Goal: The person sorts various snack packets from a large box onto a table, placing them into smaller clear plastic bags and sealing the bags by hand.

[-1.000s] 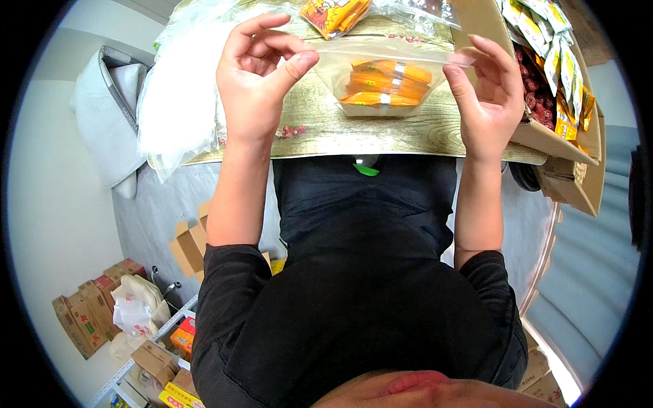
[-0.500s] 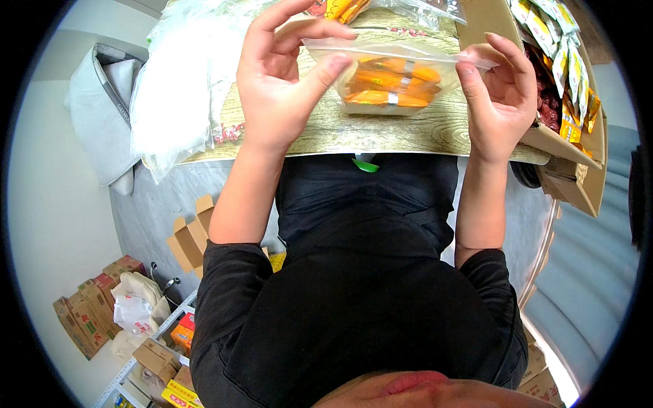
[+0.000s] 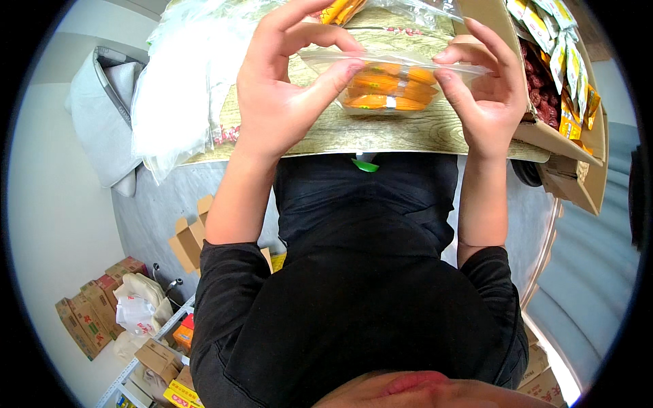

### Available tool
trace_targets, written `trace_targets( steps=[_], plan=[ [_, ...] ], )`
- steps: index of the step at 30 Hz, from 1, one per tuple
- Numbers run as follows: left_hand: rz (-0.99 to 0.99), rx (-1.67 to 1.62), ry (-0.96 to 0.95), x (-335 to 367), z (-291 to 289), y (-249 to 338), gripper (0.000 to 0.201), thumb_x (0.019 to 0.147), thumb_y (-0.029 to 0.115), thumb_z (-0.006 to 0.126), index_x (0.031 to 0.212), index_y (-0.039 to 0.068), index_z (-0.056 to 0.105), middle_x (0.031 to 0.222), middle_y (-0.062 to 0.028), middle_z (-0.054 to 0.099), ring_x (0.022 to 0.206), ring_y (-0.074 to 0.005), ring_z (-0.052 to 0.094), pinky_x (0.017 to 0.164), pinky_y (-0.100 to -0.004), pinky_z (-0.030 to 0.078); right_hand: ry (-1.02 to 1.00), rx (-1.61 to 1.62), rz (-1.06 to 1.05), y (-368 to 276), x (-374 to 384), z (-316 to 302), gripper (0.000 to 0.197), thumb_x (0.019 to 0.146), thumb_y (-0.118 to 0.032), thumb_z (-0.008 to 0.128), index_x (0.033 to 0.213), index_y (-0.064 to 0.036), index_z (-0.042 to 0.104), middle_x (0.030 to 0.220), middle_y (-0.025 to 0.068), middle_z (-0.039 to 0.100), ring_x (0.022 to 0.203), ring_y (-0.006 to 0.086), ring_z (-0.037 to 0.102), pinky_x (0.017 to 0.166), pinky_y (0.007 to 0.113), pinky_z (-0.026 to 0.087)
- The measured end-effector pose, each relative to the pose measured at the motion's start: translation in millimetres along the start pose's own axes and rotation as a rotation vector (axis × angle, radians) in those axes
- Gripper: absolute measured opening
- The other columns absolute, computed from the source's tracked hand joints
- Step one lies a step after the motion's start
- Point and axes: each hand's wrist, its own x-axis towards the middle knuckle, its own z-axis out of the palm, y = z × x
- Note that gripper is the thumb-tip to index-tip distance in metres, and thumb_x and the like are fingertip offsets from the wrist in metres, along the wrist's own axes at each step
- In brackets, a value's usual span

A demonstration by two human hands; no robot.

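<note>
A clear zip bag (image 3: 398, 61) with several orange packets (image 3: 391, 87) inside is held up over the near part of the table. My left hand (image 3: 289, 88) pinches the top strip of the bag between thumb and forefinger near its left side. On the other side, my right hand (image 3: 486, 88) pinches the same strip between thumb and fingers. The packets lie stacked sideways in the lower part of the bag. To the left of my left hand lies a pile of empty clear bags (image 3: 178, 95).
At right a cardboard box (image 3: 564, 146) holds dark red dried dates (image 3: 542, 95) and white-green and orange sachets (image 3: 561, 61). More orange packets (image 3: 343, 10) lie at the table's far side. A grey cushioned item (image 3: 109, 115) stands left. An open carton (image 3: 187, 241) is on the floor.
My right hand has slid left along the bag's top strip, closer to my left hand. My left hand has shifted slightly right, and its thumb still presses the strip.
</note>
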Motion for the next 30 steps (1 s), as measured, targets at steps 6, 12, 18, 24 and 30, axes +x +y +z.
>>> trace_targets(
  steps=[6,12,18,24,30],
  plan=[
    [-0.001,0.103,-0.081,4,1,11,0.064,0.078,-0.008,0.076,0.137,-0.002,0.052,0.091,-0.0102,0.070,0.088,-0.0171,0.069,0.091,-0.0322,0.050,0.033,0.086,-0.014,-1,1,7,0.050,0.080,0.008,0.077,0.126,0.0024,0.060,0.106,0.0103,0.071,0.093,0.0166,0.070,0.090,0.030,0.052],
    [0.042,0.270,-0.119,13,2,22,0.067,0.077,-0.007,0.076,0.139,0.002,0.053,0.096,-0.0069,0.072,0.090,-0.0149,0.070,0.092,-0.0303,0.050,0.020,0.026,-0.042,0,0,10,0.050,0.079,0.007,0.078,0.126,0.0017,0.060,0.112,0.0105,0.069,0.093,0.0171,0.071,0.089,0.030,0.054],
    [0.195,0.536,-0.197,21,3,38,0.072,0.076,-0.003,0.077,0.142,0.009,0.053,0.092,-0.0006,0.074,0.094,-0.0121,0.067,0.100,-0.0308,0.042,0.006,0.047,-0.055,-6,1,10,0.048,0.079,0.007,0.078,0.124,0.0009,0.062,0.108,0.0093,0.070,0.091,0.0165,0.072,0.087,0.030,0.054],
    [0.263,0.657,-0.243,30,10,51,0.074,0.071,-0.003,0.077,0.141,0.013,0.057,0.088,0.0041,0.072,0.091,-0.0175,0.060,0.097,-0.0344,0.039,-0.008,0.048,-0.058,-1,0,12,0.042,0.078,0.005,0.078,0.119,-0.0020,0.066,0.099,0.0074,0.072,0.086,0.0137,0.069,0.082,0.027,0.052],
    [0.268,0.667,-0.273,32,10,50,0.069,0.070,-0.003,0.075,0.135,0.015,0.063,0.086,0.0068,0.069,0.084,-0.0175,0.057,0.093,-0.0348,0.039,-0.014,-0.024,-0.103,-7,0,13,0.045,0.078,0.006,0.078,0.120,-0.0024,0.065,0.099,0.0082,0.072,0.086,0.0160,0.069,0.083,0.028,0.051]
  ],
)
